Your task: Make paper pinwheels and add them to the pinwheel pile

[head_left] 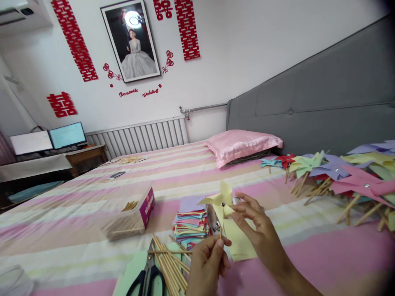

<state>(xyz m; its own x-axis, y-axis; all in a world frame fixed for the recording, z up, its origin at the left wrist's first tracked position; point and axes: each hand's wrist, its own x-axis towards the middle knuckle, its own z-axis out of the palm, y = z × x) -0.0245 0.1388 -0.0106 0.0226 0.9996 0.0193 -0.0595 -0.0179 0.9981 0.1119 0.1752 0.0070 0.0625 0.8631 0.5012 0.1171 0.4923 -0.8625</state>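
My left hand is closed in a pinch on the thin wooden stick of a pale yellow paper pinwheel, held upright over the bed. My right hand is at the pinwheel's right side, its fingertips pinching a folded blade near the centre. A pale yellow sheet lies on the bed just under the hands. A stack of coloured paper squares sits left of the pinwheel. Several wooden sticks and black-handled scissors lie near my left hand.
A clear box of sticks with a pink label stands on the striped bed. Several finished pinwheels are piled at the right by the grey headboard. A pink pillow lies behind. A desk with monitors is far left.
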